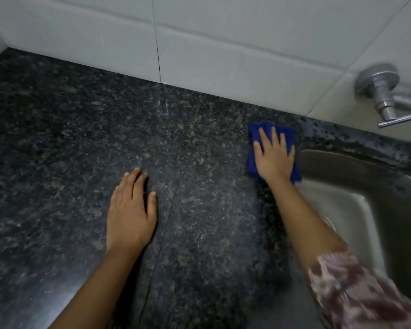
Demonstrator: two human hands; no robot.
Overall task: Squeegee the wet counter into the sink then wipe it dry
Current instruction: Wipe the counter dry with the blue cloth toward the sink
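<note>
A dark speckled granite counter [81, 138] fills most of the head view. My right hand [273, 157] lies flat, fingers spread, pressing a folded blue cloth [253, 138] onto the counter right beside the left rim of the steel sink [356, 193]. The cloth shows above and on both sides of the hand; its middle is covered. My left hand [131, 210] rests palm down on the counter near the middle, fingers together, holding nothing. No squeegee is in view.
White wall tiles [223, 43] run along the back of the counter. A metal wall tap [382, 93] with a lever handle sticks out above the sink at the right. The counter's front edge lies at the lower left.
</note>
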